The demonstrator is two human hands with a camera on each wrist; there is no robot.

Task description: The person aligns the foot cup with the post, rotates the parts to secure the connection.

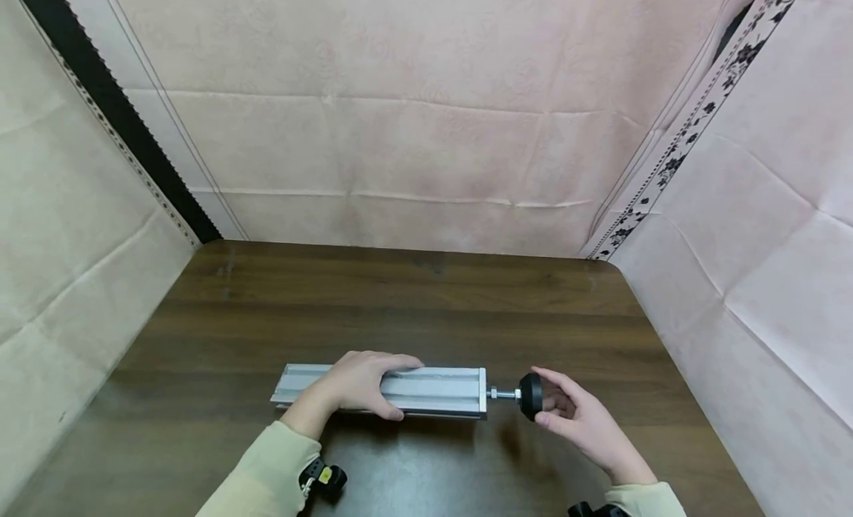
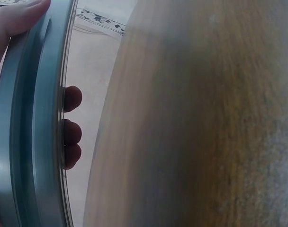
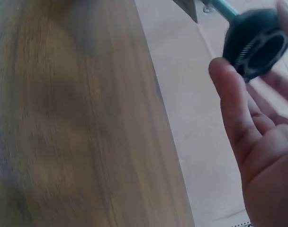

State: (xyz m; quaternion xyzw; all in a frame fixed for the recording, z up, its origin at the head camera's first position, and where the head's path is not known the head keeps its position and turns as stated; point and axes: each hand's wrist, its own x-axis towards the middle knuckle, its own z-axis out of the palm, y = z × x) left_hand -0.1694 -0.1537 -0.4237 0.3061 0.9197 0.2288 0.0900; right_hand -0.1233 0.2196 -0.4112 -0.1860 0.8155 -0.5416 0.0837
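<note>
A silver aluminium profile (image 1: 440,391) with grooves along its length is held level above the table. My left hand (image 1: 356,384) grips it near its middle, thumb on the near side; in the left wrist view, fingertips (image 2: 73,98) show past the edge of the profile (image 2: 45,127). From the profile's right end sticks a threaded rod (image 1: 506,394) with a nut on it, ending in a round black levelling foot (image 1: 531,396). My right hand (image 1: 583,424) pinches the rim of this foot between thumb and fingers. The right wrist view shows the ribbed, hollow underside of the foot (image 3: 253,45).
A brown wood-grain table (image 1: 413,302) lies beneath both hands. Pale creased cloths (image 1: 400,147) hang at the back and both sides, the right one with a floral border (image 1: 693,132). A black strip (image 1: 126,109) runs down the left corner.
</note>
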